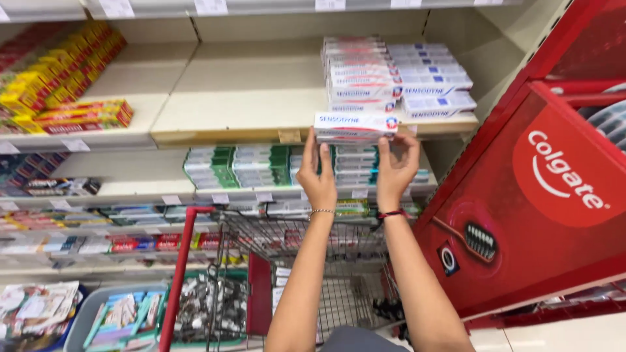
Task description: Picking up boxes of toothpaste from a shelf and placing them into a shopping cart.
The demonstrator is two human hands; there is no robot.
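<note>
Both my hands reach up to a cream shop shelf. Between them I hold a small stack of white toothpaste boxes with red and blue print, level at the shelf's front edge. My left hand grips the stack's left end, fingers up its front. My right hand clasps its right end. Just behind stand two taller stacks of like boxes: a red-striped stack and a blue-striped stack.
A wire shopping trolley with a red handle stands below my arms. Green-and-white boxes fill the shelf under the stack. Red-and-yellow boxes sit at the left. A large red display stand juts in on the right.
</note>
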